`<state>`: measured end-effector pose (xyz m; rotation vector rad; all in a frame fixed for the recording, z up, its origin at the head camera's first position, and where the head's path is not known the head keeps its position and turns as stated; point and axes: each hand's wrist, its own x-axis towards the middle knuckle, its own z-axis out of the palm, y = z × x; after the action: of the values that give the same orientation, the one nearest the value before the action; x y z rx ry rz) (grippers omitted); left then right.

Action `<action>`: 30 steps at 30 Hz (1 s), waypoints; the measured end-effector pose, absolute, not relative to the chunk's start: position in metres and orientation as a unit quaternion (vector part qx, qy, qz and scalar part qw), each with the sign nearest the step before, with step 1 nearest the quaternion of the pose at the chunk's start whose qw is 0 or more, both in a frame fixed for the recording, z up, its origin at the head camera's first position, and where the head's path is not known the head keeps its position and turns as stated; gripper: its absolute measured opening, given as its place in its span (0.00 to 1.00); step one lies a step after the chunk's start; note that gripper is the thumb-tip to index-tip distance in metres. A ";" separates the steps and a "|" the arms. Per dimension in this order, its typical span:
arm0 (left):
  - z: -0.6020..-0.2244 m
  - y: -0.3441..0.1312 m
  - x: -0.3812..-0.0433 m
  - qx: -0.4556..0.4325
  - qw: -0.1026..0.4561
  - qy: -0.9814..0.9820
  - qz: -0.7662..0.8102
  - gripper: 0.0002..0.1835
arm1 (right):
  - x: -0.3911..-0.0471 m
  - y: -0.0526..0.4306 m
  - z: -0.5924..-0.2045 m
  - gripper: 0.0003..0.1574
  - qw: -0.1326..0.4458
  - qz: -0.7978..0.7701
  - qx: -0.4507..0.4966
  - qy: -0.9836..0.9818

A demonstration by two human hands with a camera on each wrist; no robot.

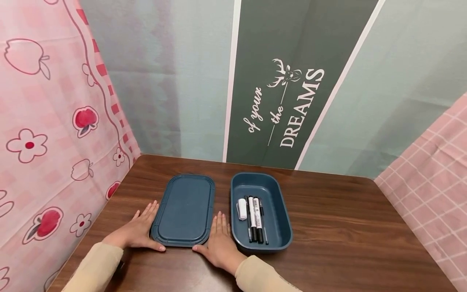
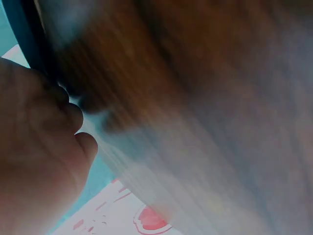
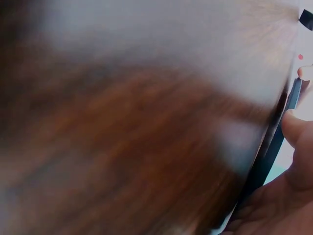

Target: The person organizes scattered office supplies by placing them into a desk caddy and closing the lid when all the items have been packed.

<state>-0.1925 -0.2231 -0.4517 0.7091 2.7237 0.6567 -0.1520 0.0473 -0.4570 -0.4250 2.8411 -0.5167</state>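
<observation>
A dark blue rectangular lid (image 1: pixel 186 209) with rounded corners lies flat on the wooden table. At its left edge rests my left hand (image 1: pixel 140 230), fingers straight and thumb spread toward the near corner. My right hand (image 1: pixel 220 245) lies along the lid's right edge, fingers also straight, between lid and box. Right of it stands a matching blue box (image 1: pixel 274 227), uncovered. Inside are two white markers (image 1: pixel 252 217) with black ends, slim pens (image 1: pixel 265 232) and a small white object (image 1: pixel 242 209) of unclear kind. The right wrist view shows my thumb by the lid's dark edge (image 3: pixel 271 154).
The brown wooden table (image 1: pixel 339 235) extends to the right of the box. A grey-green curtain (image 1: pixel 197 81) with printed words hangs behind it. Pink patterned cloth (image 1: pixel 54 134) borders the left side, and pink checked cloth (image 1: pixel 434 182) the right.
</observation>
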 end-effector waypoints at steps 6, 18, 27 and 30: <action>-0.448 -0.226 -0.190 0.235 0.130 0.918 0.291 0.68 | -0.153 0.049 -0.454 0.64 0.134 -0.224 -0.144 0.954; -0.433 -0.230 -0.185 0.245 0.091 0.901 0.345 0.68 | -0.155 0.058 -0.442 0.61 0.117 -0.379 -0.178 0.900; -0.404 -0.221 -0.177 0.238 0.044 0.898 0.366 0.69 | -0.157 0.065 -0.410 0.35 0.020 -0.451 -0.167 0.876; -0.394 -0.212 -0.174 0.237 0.029 0.902 0.360 0.69 | -0.157 0.071 -0.401 0.22 -0.013 -0.515 -0.137 0.846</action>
<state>-0.1743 -0.2116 -0.3937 0.7296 2.7827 1.1099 -0.1569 0.0715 -0.4010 -0.4354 2.6807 -1.6305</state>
